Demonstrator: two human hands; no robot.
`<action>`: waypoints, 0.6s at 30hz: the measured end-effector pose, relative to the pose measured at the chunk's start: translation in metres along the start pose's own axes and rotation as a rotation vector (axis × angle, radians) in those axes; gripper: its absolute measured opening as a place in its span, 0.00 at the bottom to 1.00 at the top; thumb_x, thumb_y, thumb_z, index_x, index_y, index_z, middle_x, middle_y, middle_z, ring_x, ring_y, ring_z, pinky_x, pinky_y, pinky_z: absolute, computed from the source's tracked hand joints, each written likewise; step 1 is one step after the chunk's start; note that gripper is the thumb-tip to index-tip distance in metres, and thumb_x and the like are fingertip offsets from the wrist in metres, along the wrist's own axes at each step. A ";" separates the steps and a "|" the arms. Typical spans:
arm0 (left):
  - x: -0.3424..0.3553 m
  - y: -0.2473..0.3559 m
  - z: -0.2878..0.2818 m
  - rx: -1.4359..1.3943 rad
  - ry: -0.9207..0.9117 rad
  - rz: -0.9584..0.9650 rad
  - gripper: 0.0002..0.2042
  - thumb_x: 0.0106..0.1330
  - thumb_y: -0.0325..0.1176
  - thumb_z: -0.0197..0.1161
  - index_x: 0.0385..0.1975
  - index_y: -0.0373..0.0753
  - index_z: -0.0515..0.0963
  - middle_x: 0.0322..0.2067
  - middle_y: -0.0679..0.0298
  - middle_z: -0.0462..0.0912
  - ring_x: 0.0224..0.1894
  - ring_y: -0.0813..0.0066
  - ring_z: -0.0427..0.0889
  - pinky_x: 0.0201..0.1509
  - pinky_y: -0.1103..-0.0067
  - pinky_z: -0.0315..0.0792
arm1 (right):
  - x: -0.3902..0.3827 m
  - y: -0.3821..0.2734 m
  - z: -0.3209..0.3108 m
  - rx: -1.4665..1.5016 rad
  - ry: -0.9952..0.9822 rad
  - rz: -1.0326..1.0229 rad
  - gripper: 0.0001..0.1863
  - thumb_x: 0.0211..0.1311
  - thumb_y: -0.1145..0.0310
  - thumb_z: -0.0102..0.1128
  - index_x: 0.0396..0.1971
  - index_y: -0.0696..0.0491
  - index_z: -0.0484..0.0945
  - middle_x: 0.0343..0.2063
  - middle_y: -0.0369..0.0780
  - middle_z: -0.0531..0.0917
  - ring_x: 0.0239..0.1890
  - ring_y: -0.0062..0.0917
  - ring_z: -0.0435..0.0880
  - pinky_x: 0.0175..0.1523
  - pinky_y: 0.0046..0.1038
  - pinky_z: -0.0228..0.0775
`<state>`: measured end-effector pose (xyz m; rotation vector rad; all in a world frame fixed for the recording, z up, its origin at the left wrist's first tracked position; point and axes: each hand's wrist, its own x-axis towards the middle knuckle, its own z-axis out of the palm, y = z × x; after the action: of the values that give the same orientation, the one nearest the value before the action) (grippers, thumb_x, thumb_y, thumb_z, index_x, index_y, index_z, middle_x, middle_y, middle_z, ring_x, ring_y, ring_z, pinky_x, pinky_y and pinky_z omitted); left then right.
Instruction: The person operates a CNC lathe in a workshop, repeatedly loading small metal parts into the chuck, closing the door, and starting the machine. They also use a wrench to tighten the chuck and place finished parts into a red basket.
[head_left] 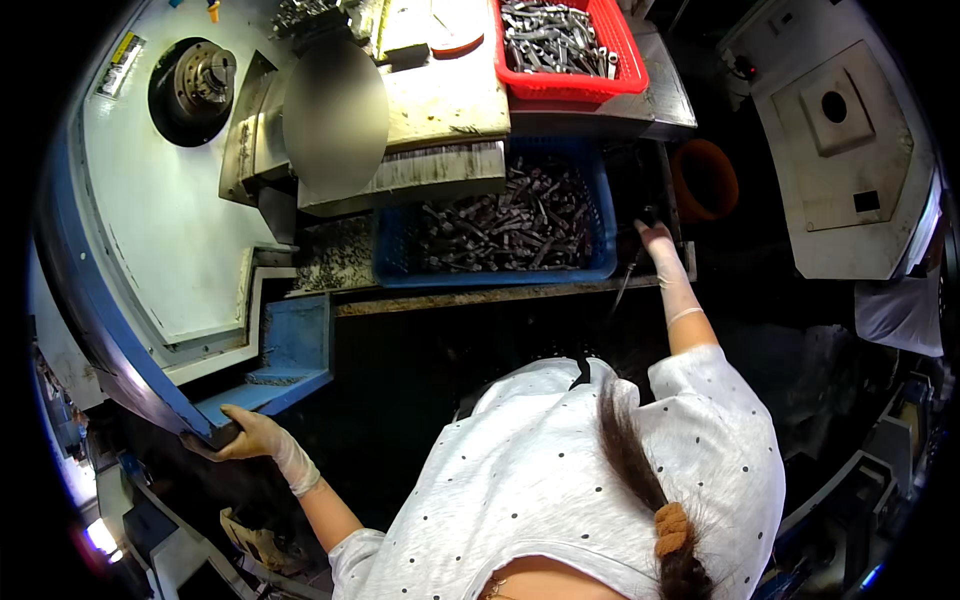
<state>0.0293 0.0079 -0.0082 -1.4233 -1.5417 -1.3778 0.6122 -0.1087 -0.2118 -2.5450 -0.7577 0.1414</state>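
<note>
At the lower left my left hand (248, 434), in a thin pale glove, is wrapped round the edge of the blue and white machine door (110, 310). My right hand (657, 243), gloved too, reaches out to the right of a blue plastic basket (598, 262). Its fingers are closed around something dark that I cannot make out; a thin dark strip hangs below it. Loose small metal parts (510, 225), long and narrow, fill much of the basket. Shadow hides the surroundings of the right hand.
Above the blue basket stands a red basket (570, 88) full of similar metal parts (560, 40). A worn pale board (445, 100) overhangs the blue basket's left part. A round metal chuck (205, 78) is at upper left. An orange bucket (705, 180) stands right of my right hand.
</note>
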 end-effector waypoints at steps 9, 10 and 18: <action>0.004 -0.006 -0.003 -0.039 -0.074 0.054 0.32 0.42 0.21 0.54 0.51 0.31 0.49 0.50 0.48 0.56 0.53 0.57 0.57 0.56 0.65 0.52 | -0.036 -0.137 0.033 -0.497 -0.821 -1.216 0.17 0.46 0.73 0.47 0.41 0.48 0.71 0.40 0.43 0.73 0.46 0.34 0.69 0.53 0.31 0.58; 0.005 -0.004 -0.001 -0.015 -0.053 0.081 0.32 0.41 0.22 0.55 0.50 0.30 0.50 0.49 0.48 0.56 0.52 0.56 0.59 0.56 0.66 0.53 | -0.036 -0.138 0.032 -0.497 -0.815 -1.316 0.18 0.46 0.75 0.46 0.41 0.48 0.71 0.40 0.43 0.72 0.46 0.34 0.69 0.53 0.31 0.57; 0.001 -0.002 -0.008 -0.014 -0.046 0.016 0.32 0.41 0.22 0.54 0.51 0.29 0.51 0.50 0.48 0.56 0.53 0.55 0.58 0.56 0.67 0.52 | -0.033 -0.146 0.003 -0.114 -0.853 -0.869 0.09 0.49 0.74 0.43 0.30 0.60 0.69 0.32 0.47 0.75 0.40 0.40 0.72 0.44 0.32 0.63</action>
<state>0.0259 0.0009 -0.0057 -1.4823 -1.5494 -1.3574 0.5121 -0.0177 -0.1468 -1.9422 -2.1365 0.9167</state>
